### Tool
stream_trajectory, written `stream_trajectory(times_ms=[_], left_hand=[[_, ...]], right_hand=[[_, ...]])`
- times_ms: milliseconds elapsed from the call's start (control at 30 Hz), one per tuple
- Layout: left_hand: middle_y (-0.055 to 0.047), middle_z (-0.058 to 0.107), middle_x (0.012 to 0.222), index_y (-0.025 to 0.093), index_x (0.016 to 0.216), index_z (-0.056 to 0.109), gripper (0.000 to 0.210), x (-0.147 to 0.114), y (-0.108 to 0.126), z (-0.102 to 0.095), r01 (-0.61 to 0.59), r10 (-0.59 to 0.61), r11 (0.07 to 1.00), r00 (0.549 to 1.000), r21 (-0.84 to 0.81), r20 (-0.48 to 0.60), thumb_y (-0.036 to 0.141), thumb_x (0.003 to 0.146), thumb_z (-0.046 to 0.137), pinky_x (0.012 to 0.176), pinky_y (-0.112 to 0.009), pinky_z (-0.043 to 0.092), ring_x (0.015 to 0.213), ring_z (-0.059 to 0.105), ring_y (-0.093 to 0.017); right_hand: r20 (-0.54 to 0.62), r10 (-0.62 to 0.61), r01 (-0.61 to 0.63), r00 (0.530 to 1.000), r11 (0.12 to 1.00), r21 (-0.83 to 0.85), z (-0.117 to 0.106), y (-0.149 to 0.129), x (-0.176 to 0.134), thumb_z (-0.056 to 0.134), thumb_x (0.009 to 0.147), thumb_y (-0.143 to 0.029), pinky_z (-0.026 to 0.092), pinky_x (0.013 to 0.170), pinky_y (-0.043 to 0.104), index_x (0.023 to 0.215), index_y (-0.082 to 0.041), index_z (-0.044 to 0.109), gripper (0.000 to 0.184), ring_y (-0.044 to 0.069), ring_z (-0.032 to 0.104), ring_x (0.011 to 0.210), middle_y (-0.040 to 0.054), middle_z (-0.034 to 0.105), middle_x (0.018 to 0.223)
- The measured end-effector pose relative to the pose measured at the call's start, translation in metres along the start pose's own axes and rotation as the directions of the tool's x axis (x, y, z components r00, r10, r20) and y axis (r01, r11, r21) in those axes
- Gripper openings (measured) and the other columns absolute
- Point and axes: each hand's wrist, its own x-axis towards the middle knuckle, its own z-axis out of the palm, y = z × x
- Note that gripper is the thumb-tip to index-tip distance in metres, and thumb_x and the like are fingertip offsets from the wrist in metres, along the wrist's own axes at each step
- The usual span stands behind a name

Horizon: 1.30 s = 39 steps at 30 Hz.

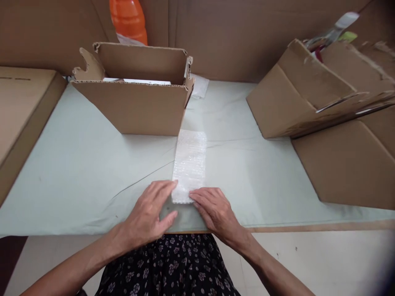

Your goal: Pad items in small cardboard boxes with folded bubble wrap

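A narrow, whitish strip of bubble wrap (189,158) lies lengthwise on the cloth-covered table, its short end towards me. My left hand (151,211) is at its near left edge, fingertips touching or just over the plastic. The thumb stands well apart from those fingers, and nothing is between them. At the near right corner, my right hand (214,207) has its fingers on top of the bubble wrap. Its thumb is tucked close below the fingers at the edge, partly hidden.
An open cardboard box (148,109) holding something white stands just beyond the strip's far left. Behind it is an orange bottle (128,20). More cardboard boxes (284,98) are on the right, one containing tools. A flat carton (24,107) lies left. A small clear bag (200,85) is at the back.
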Motion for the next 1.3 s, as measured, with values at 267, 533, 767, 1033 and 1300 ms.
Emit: stream_trajectory(times_ms=[267, 533, 767, 1033, 1300], left_hand=[[-0.007, 0.072, 0.091, 0.011, 0.132, 0.059, 0.038, 0.020, -0.012, 0.016, 0.061, -0.060, 0.996, 0.998, 0.069, -0.024, 0.015, 0.095, 0.056, 0.075, -0.035, 0.057, 0.080, 0.067, -0.021], [-0.014, 0.068, 0.123, 0.015, 0.134, 0.057, 0.041, 0.006, -0.003, 0.003, -0.083, 0.087, 0.993, 0.996, 0.085, -0.038, 0.013, 0.094, 0.059, 0.097, -0.044, 0.052, 0.114, 0.062, -0.027], [-0.008, 0.073, 0.100, 0.015, 0.134, 0.058, 0.038, 0.017, -0.022, 0.004, 0.085, -0.085, 0.996, 0.996, 0.016, -0.030, 0.018, 0.096, 0.057, 0.081, -0.037, 0.055, 0.086, 0.065, -0.020], [-0.009, 0.067, 0.112, 0.020, 0.138, 0.053, 0.052, 0.023, -0.024, -0.011, 0.457, -0.516, 0.806, 0.854, -0.377, -0.068, 0.034, 0.090, 0.064, 0.083, -0.039, 0.060, 0.093, 0.066, -0.020], [-0.017, 0.066, 0.133, 0.016, 0.160, 0.017, 0.084, -0.002, 0.014, 0.015, 0.502, -0.647, 0.286, 0.730, -0.816, 0.222, 0.035, 0.091, 0.061, 0.103, -0.041, 0.056, 0.119, 0.068, -0.024]], right_hand=[[-0.189, 0.035, -0.053, 0.981, 0.994, -0.092, -0.015, -0.003, -0.002, 0.062, 0.098, -0.018, 0.053, 0.088, 0.041, 0.124, -0.021, 0.063, 0.027, 0.026, 0.069, 0.108, 0.0118, 0.074, 0.118], [0.006, -0.033, 0.034, 0.999, 0.998, -0.050, -0.002, 0.008, 0.007, 0.053, 0.102, -0.015, 0.053, 0.081, 0.039, 0.117, -0.019, 0.067, 0.021, 0.021, 0.071, 0.092, 0.0081, 0.078, 0.104], [-0.102, 0.030, -0.046, 0.994, 0.985, -0.166, -0.006, -0.004, 0.006, 0.058, 0.100, -0.021, 0.053, 0.089, 0.044, 0.124, -0.020, 0.064, 0.025, 0.027, 0.067, 0.111, 0.0141, 0.070, 0.126], [0.009, 0.044, -0.042, 0.999, 0.990, -0.136, 0.006, 0.016, 0.035, 0.052, 0.101, -0.018, 0.056, 0.082, 0.041, 0.120, -0.019, 0.070, 0.026, 0.025, 0.071, 0.097, 0.0110, 0.078, 0.110], [0.162, 0.337, -0.374, 0.927, 0.823, 0.428, 0.003, -0.010, 0.024, 0.058, 0.099, -0.035, 0.060, 0.079, 0.033, 0.115, -0.022, 0.073, 0.025, 0.021, 0.073, 0.090, 0.0066, 0.078, 0.106]])
